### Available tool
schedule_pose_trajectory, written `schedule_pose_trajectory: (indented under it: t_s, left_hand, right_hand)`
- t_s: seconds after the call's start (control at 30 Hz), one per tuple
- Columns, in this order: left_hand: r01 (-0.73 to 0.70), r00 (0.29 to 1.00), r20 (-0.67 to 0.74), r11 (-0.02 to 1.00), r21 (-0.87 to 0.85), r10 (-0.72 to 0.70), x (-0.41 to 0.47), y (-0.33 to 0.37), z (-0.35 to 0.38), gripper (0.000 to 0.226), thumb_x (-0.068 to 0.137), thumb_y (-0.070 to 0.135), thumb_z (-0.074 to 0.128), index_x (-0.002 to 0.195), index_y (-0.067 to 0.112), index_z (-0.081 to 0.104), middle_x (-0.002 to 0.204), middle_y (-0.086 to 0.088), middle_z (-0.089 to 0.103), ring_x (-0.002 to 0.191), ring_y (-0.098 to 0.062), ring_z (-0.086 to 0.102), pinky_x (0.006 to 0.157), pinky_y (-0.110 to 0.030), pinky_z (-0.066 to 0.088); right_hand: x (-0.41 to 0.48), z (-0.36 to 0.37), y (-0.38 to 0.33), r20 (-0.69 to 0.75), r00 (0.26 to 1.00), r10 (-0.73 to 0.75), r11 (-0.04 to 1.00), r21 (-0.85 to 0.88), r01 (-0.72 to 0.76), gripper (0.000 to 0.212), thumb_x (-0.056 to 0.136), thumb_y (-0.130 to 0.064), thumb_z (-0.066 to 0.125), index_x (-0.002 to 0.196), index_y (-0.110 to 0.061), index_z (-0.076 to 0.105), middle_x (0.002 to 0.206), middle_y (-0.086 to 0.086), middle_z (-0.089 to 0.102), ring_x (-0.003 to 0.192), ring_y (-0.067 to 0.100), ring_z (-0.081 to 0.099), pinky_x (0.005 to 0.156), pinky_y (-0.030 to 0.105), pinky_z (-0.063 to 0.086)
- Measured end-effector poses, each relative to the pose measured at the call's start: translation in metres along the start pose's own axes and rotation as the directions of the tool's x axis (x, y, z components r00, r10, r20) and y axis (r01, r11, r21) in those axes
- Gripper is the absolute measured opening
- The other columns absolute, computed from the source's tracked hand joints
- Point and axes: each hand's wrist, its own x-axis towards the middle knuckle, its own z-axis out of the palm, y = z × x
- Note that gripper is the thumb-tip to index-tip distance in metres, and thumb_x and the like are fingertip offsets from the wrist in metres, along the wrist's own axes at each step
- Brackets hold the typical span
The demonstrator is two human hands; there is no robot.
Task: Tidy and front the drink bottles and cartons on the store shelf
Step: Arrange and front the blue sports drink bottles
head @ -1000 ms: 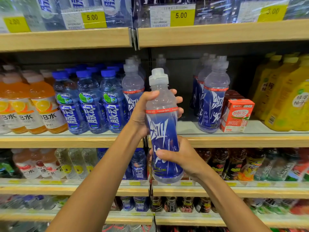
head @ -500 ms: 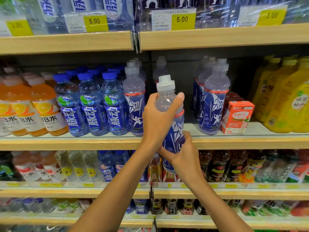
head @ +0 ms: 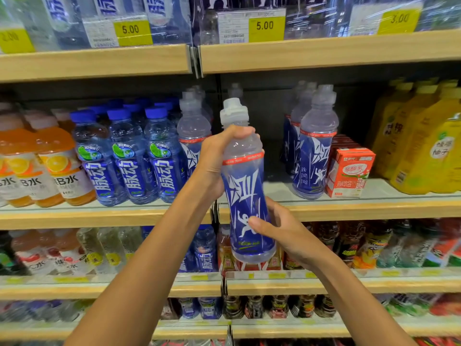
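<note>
I hold a clear sports-drink bottle (head: 245,196) with a blue label and grey cap upright in front of the middle shelf (head: 349,208). My left hand (head: 219,156) grips its neck and shoulder from the left. My right hand (head: 282,233) grips its lower body from the right, thumb across the label. The label's white figure faces me. Matching bottles stand on the shelf to the left (head: 193,136) and right (head: 315,151), with a gap between them behind the held bottle.
Blue-capped water bottles (head: 129,158) and orange drinks (head: 57,166) fill the shelf's left. A red carton (head: 349,172) and yellow juice bottles (head: 424,146) stand at the right. Shelves above and below are packed, with yellow price tags (head: 265,26).
The bottle has turned in my hands, so its label front faces me. My left hand slid up from the bottle's side to its neck, and the bottle sits slightly nearer and lower.
</note>
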Motion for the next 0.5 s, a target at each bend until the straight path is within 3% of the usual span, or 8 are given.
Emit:
schedule_pose_trajectory:
  t_s: [0.1, 0.27, 0.43, 0.5]
  left_hand:
    - [0.048, 0.978, 0.207, 0.994, -0.094, -0.028, 0.005, 0.001, -0.002, 0.039, 0.060, 0.024, 0.070, 0.095, 0.007, 0.063, 0.083, -0.005, 0.069, 0.072, -0.021, 0.066, 0.070, -0.030, 0.056]
    - [0.025, 0.936, 0.352, 1.000, 0.005, -0.025, 0.012, -0.004, -0.004, 0.053, 0.052, 0.030, 0.080, 0.099, 0.009, 0.063, 0.090, -0.005, 0.070, 0.079, -0.021, 0.067, 0.076, -0.033, 0.055]
    - [-0.021, 0.967, 0.256, 0.992, 0.126, -0.012, 0.018, -0.010, -0.020, 0.045, 0.076, 0.045, 0.062, 0.111, 0.017, 0.063, 0.107, -0.003, 0.072, 0.098, -0.018, 0.068, 0.082, -0.030, 0.055]
    - [-0.019, 0.987, 0.160, 0.989, 0.148, -0.005, 0.017, -0.019, -0.033, 0.034, 0.092, 0.042, 0.052, 0.109, 0.015, 0.063, 0.102, -0.003, 0.072, 0.094, -0.015, 0.067, 0.083, -0.029, 0.053]
  right_hand:
    - [0.000, 0.004, -0.006, 0.053, 0.999, -0.003, 1.000, -0.002, 0.003, 0.060, 0.066, -0.040, 0.075, 0.120, -0.028, 0.053, 0.112, -0.010, 0.069, 0.104, 0.011, 0.066, 0.081, 0.022, 0.054]
    - [0.007, 0.020, 0.002, -0.203, 0.970, -0.135, 0.990, -0.061, 0.125, 0.047, 0.062, -0.027, 0.082, 0.100, -0.031, 0.057, 0.089, -0.018, 0.072, 0.082, 0.002, 0.069, 0.063, 0.011, 0.051]
    - [0.021, 0.009, 0.007, -0.293, 0.937, -0.192, 0.975, -0.163, 0.149, 0.043, 0.067, -0.019, 0.082, 0.098, -0.031, 0.056, 0.089, -0.024, 0.070, 0.082, -0.002, 0.068, 0.061, 0.009, 0.050]
    - [0.032, -0.003, 0.005, -0.326, 0.921, -0.215, 0.967, -0.205, 0.153, 0.044, 0.066, -0.019, 0.083, 0.099, -0.032, 0.055, 0.089, -0.018, 0.071, 0.083, -0.002, 0.068, 0.062, 0.010, 0.050]
